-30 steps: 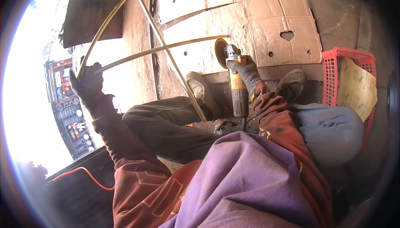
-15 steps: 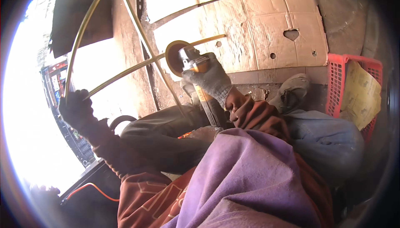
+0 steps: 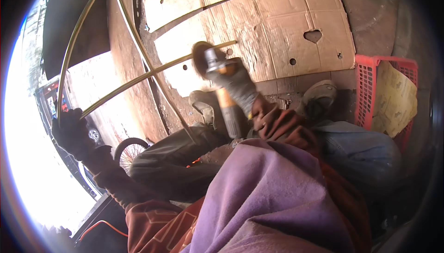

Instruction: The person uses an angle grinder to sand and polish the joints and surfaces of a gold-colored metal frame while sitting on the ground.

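My left hand (image 3: 71, 132), in a dark glove, is closed around the lower-left part of a bent metal tube frame (image 3: 132, 84). The frame has a curved side, a straight bar and a crossing bar that reaches out over the cardboard. In my right hand (image 3: 239, 85), which wears a grey glove, is an angle grinder (image 3: 227, 107) with an orange and dark body. Its round disc (image 3: 200, 59) is at the crossing bar near the free end; whether they touch I cannot tell. Motion blurs the grinder head.
Flattened cardboard sheets (image 3: 273, 31) with holes lie on the ground ahead. A red plastic basket (image 3: 365, 93) with yellowish paper (image 3: 393, 98) stands at the right. My shoes (image 3: 319, 98) are close by. A spoked wheel (image 3: 129, 153) and an orange cord (image 3: 104, 222) are on the left.
The grinder has moved right along the crossing bar, closer to its free end. The whole view has shifted, and more of the spoked wheel shows. My left hand keeps its hold.
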Demonstrator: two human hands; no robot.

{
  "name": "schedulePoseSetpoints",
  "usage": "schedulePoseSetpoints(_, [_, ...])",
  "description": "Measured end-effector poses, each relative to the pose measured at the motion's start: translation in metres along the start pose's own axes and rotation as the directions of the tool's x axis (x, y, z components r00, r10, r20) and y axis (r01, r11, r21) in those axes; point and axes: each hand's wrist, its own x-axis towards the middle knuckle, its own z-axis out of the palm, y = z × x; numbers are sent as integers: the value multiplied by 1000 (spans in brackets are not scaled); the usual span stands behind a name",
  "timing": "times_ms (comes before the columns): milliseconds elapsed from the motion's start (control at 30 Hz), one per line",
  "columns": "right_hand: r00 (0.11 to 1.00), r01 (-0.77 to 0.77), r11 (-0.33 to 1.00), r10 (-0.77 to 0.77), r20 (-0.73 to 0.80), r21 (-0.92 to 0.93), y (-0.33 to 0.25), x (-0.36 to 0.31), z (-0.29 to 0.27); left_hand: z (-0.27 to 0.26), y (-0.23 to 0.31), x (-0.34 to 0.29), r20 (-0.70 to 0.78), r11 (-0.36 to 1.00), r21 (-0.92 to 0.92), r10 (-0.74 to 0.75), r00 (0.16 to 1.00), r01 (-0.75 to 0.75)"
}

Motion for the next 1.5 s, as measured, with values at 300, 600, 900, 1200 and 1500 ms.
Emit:
schedulePoseSetpoints(300, [992,105,994,-106,-71,-17,25,22,-18,9,-11,42,42,980,-150,-125,991,130])
schedulePoseSetpoints(600, [956,106,993,-117,-269,-57,30,14,-26,0,-30,67,181,991,44,118,976,-128])
schedulePoseSetpoints(900, [996,35,991,-45,-74,-127,33,28,-33,-63,-40,110,577,210,714,365,731,-668])
schedulePoseSetpoints(1200, [989,-91,996,93,-114,22,11,26,-54,35,14,40,666,-428,744,537,518,-513])
schedulePoseSetpoints(1500, [972,234,968,-236,14,88,-5,-32,69,56,47,16,187,894,55,428,884,-444])
